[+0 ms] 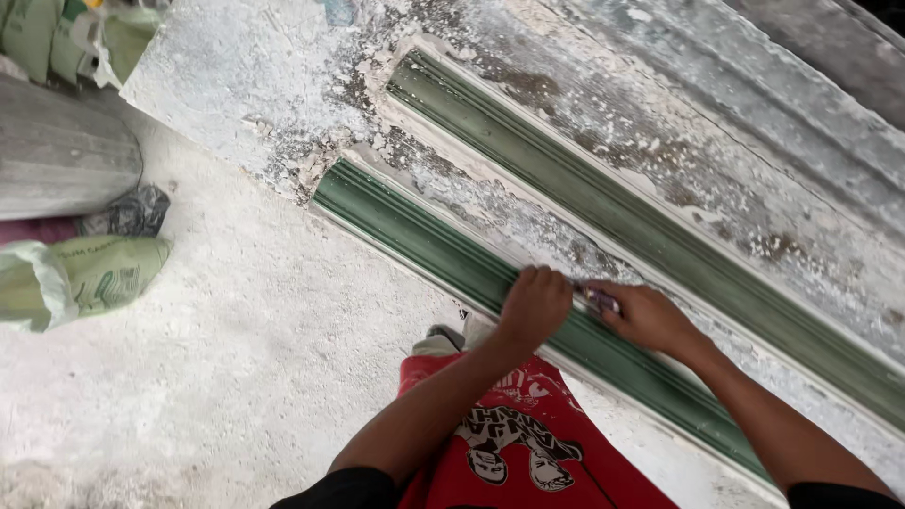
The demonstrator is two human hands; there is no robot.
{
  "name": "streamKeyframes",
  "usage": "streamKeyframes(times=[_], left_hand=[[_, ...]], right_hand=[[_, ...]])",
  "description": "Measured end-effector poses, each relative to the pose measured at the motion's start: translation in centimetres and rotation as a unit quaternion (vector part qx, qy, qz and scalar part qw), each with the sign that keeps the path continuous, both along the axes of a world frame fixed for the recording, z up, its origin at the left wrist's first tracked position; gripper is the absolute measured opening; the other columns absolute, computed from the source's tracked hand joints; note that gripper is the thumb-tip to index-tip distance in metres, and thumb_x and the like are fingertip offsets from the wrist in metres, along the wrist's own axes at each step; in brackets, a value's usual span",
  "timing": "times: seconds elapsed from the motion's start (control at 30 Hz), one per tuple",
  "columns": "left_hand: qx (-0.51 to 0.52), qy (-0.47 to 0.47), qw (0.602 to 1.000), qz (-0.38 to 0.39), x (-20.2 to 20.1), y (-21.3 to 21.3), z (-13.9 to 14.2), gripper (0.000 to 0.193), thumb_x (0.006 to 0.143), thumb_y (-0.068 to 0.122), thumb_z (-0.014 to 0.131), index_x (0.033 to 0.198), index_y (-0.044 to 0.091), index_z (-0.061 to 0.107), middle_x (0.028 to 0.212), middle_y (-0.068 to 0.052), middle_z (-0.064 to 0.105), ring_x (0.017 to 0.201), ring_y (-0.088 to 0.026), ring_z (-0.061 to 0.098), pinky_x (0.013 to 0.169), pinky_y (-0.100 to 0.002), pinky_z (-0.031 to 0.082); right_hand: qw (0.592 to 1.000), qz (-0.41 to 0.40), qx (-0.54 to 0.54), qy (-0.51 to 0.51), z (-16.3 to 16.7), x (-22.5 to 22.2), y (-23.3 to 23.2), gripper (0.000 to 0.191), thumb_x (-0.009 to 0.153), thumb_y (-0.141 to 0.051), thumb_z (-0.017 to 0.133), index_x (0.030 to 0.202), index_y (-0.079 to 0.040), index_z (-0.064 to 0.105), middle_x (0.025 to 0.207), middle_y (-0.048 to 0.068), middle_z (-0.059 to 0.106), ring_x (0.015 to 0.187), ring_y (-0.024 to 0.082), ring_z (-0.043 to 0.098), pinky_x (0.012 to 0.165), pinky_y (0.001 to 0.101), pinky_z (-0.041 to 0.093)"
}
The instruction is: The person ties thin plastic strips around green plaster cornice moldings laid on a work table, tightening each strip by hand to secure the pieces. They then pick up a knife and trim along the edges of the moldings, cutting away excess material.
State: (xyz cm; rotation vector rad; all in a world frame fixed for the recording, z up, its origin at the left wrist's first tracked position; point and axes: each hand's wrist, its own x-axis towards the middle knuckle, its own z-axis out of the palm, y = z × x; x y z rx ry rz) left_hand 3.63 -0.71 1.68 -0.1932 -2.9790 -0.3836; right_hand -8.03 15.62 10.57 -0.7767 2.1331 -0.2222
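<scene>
White dusty floor lies below; both hands, left (pixel 534 303) and right (pixel 649 317), fingers curled, pinch perhaps a small tool (pixel 598 298) on the ribbed green mould (pixel 443 253).

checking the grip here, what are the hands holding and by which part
Both hands share a small purplish tool pressed on the nearer green moulding. The right hand grips one end, the left hand covers the other. What the tool is cannot be told.

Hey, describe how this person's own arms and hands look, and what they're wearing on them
Both arms are bare from above the elbow down, with short black sleeves just showing at the bottom edge of the view. The left hand and the right hand wear no gloves, and no rings, watch or bracelets can be seen. The forearms look lean, with no visible markings. Below them show red shorts with a black and white cartoon print.
</scene>
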Motion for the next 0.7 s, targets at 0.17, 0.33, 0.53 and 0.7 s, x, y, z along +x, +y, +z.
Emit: streamKeyframes(times=[0.17, 0.33, 0.53, 0.7], left_hand=[[0.054, -0.078, 0.995, -0.037, -0.2, -1.6, -0.8, 0.010, 0.092, 0.011, 0.068, 0.094, 0.002, 0.072, 0.088, -0.013, 0.072, 0.087, -0.025, 0.069, 0.085, -0.040, 0.054], [0.068, -0.037, 0.997, -0.004, -0.8, -2.8, 2.6, 0.015, 0.089, 0.015, 0.069, 0.097, 0.003, 0.072, 0.089, -0.013, 0.073, 0.087, -0.026, 0.069, 0.083, -0.043, 0.057], [-0.215, -0.167, 0.940, 0.208, 2.1, -19.6, 4.2, 0.011, 0.088, 0.005, 0.069, 0.097, 0.010, 0.072, 0.139, -0.016, 0.062, 0.122, -0.028, 0.058, 0.105, -0.042, 0.051], [0.055, -0.030, 0.894, 0.444, 4.3, -28.1, 1.4, 0.033, 0.103, 0.028, 0.059, 0.110, -0.004, 0.065, 0.112, -0.023, 0.062, 0.103, -0.042, 0.058, 0.081, -0.056, 0.048]], right_hand=[[0.992, 0.092, 0.082, -0.039, -0.4, -4.9, -2.8, 0.051, 0.096, -0.022, 0.061, 0.146, -0.032, 0.055, 0.087, 0.011, 0.079, 0.064, 0.024, 0.073, 0.066, 0.0406, 0.058], [0.986, 0.145, 0.008, -0.078, 0.5, -5.5, -3.6, 0.055, 0.093, -0.018, 0.058, 0.145, -0.034, 0.053, 0.097, 0.006, 0.079, 0.060, 0.017, 0.070, 0.059, 0.0357, 0.059], [0.995, -0.042, 0.051, -0.078, 1.5, -3.7, -3.2, 0.059, 0.095, -0.022, 0.062, 0.152, -0.033, 0.050, 0.090, 0.012, 0.078, 0.058, 0.021, 0.068, 0.064, 0.0410, 0.054], [0.979, -0.151, 0.036, -0.131, 0.9, 0.3, -6.1, 0.054, 0.096, -0.027, 0.057, 0.149, -0.032, 0.047, 0.096, 0.008, 0.079, 0.055, 0.019, 0.068, 0.059, 0.0391, 0.059]])
